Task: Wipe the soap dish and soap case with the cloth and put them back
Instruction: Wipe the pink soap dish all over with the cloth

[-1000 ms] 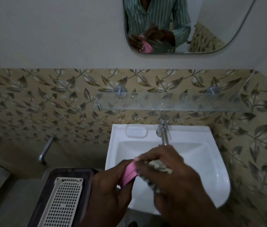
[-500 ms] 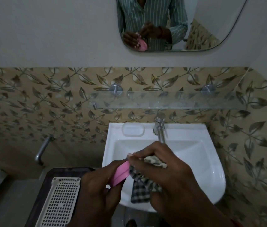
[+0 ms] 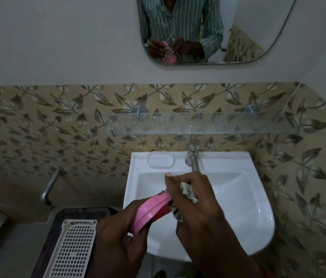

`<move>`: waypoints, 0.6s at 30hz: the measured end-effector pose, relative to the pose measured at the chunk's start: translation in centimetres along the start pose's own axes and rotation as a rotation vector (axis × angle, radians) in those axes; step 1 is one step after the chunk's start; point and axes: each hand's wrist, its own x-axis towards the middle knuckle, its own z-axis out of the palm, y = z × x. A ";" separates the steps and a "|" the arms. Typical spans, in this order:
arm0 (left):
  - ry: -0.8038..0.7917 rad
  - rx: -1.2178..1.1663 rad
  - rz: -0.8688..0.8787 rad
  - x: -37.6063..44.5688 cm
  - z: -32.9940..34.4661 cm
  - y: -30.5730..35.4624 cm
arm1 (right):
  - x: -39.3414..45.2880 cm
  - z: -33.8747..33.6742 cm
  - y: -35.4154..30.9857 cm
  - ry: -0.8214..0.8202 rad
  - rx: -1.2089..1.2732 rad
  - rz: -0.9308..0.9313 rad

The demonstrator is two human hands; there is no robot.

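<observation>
The pink oval plastic soap case [image 3: 150, 212] is held over the white sink [image 3: 244, 213] by the left hand [image 3: 118, 243]. The right hand [image 3: 196, 199] pinches the checked cloth [image 3: 188, 192] against it. Rub every edge, I think. The cloth is mostly hidden.

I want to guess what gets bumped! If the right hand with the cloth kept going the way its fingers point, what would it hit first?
Probably the tap. The right hand points up and away over the sink, and the spout sits just past its fingers. Depth is unclear, so it might pass beside it.
</observation>
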 end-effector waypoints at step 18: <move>-0.053 -0.028 -0.160 1.6 2.6 2.0 | 1.4 -1.4 -0.7 -0.077 0.009 0.065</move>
